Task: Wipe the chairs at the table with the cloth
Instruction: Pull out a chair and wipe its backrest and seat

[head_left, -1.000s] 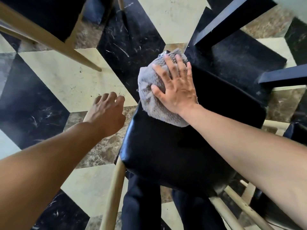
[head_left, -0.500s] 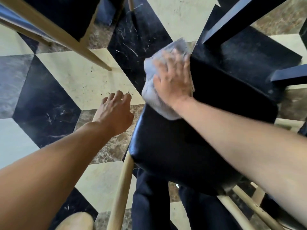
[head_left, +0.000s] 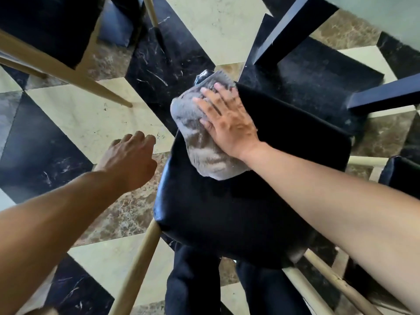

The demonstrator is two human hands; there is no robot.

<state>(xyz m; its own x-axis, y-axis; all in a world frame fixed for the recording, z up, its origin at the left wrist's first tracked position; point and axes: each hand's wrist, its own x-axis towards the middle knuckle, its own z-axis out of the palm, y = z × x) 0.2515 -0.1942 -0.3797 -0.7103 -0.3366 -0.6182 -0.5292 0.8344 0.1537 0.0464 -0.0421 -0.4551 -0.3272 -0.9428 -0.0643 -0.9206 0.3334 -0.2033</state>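
R hand (head_left: 229, 123), fingers flat, presses cloth (head_left: 202, 142) on chair seat (head_left: 227, 212) far-left edge; cloth back nearer vs 0.5 s ago, so stroke reversing, wipe ongoing. L hand (head_left: 129, 162) loosely curled, empty, beside seat.

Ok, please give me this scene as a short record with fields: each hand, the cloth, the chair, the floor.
right hand: flat, fingers straight, pressing the cloth
left hand: off the seat, over the floor, holds nothing
cloth: grey, bunched, on the seat's far left part
chair seat: black, padded, on pale wooden legs
floor: cream, black and brown marble tiles
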